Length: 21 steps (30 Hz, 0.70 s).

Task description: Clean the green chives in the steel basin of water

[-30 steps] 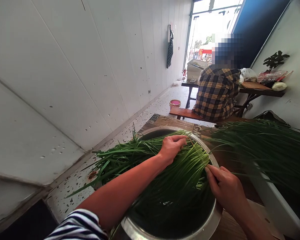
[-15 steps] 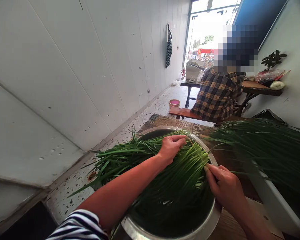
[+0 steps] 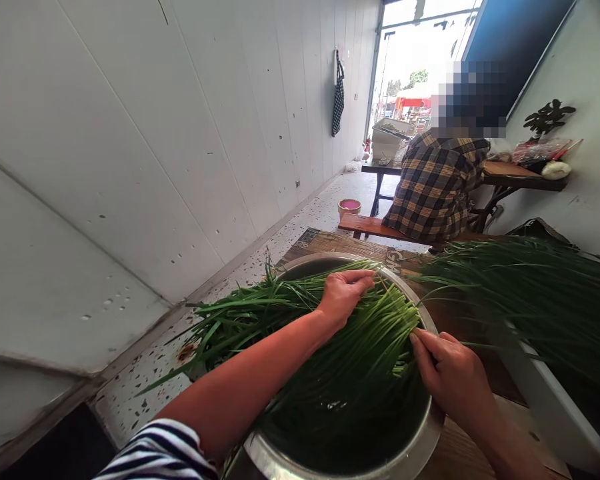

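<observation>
A wide metal pot [image 3: 427,433] holds a large bunch of green chives [image 3: 387,320], with pale cut stem ends at the right and long leaves hanging over the left rim. My left hand [image 3: 343,297] reaches across the bunch, thumb and fingertips pinched on thin stalks near the far rim. At the right side of the pot, my right hand [image 3: 453,367] is closed, its thumb and forefinger pinching the stem ends. The other fingers of the right hand curl underneath, partly hidden.
More long chives [image 3: 545,287] lie over a white bin [image 3: 555,393] on the right. The pot stands on a wooden table [image 3: 330,244]. Beyond it, a person in a plaid shirt [image 3: 430,187] sits on a red bench [image 3: 373,225]. A white wall [image 3: 180,133] runs along the left.
Almost nothing differs. Both hands keep their pinching holds at the same spots on the chives, and the seated person's head has shifted slightly.
</observation>
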{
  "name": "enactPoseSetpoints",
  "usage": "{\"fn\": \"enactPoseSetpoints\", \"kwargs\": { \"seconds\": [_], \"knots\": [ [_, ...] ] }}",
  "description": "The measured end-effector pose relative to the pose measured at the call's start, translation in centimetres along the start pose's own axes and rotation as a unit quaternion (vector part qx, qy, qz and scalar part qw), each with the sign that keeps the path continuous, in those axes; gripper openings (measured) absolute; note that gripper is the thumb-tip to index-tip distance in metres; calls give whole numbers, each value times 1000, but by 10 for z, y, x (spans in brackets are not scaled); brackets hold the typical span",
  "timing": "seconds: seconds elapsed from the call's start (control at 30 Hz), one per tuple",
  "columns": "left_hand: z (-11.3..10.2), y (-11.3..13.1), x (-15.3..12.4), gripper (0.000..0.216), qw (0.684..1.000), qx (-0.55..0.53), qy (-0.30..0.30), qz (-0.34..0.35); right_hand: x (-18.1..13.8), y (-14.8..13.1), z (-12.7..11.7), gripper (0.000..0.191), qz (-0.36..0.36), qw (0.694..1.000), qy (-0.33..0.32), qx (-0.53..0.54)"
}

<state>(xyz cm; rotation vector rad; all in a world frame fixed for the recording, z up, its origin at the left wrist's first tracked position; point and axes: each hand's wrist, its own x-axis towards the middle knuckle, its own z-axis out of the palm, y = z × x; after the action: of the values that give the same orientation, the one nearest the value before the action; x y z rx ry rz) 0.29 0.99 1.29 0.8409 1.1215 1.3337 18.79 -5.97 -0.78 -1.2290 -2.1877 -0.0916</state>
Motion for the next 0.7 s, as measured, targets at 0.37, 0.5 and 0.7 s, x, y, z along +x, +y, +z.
{"fn": "enactPoseSetpoints", "kwargs": {
  "seconds": [0.37,0.5,0.7],
  "knots": [
    [-3,-5,1,22,992,89,-8,84,-2,-1,-1,39,24,1000,-12,3],
    [-2,-9,1,20,988,110,-24,101,-2,-2,-1,39,25,1000,-8,10],
    [-5,14,-12,19,947,264,-146,108,0,-3,-1,36,21,1000,13,-2]
  ]
}}
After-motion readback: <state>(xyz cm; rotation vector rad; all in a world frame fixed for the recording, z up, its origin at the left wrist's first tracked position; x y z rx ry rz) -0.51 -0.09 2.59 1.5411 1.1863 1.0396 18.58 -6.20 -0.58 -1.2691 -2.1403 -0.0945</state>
